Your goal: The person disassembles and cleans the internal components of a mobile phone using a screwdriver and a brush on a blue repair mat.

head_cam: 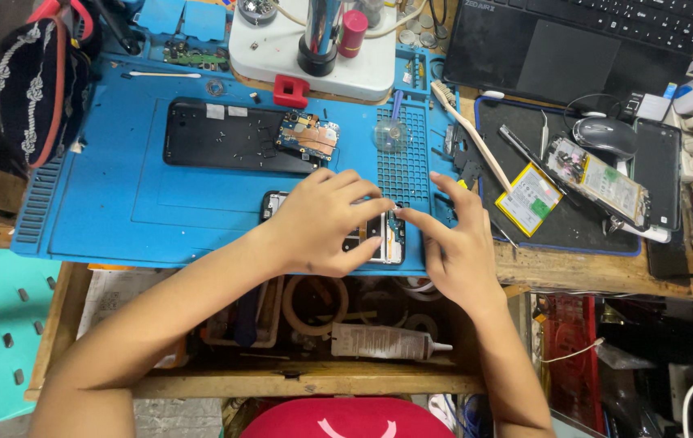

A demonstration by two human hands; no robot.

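An opened phone [379, 240] lies on the blue work mat [144, 211] near its front edge, its insides showing. My left hand [322, 223] rests over the phone and covers most of it, fingers curled down on its body. My right hand [456, 243] is at the phone's right end, thumb and forefinger pinched together on a tiny part at the top right corner; the part is too small to identify. Behind the phone lies a black phone back panel [225, 134] with a small circuit board [307, 135] on its right end.
A microscope base [314, 49] stands at the back of the mat. A toothbrush [468, 130], a yellow battery [529, 199], another opened phone [598, 178], a mouse [602, 134] and a laptop [582, 40] sit to the right. An open drawer [346, 324] below holds a glue tube.
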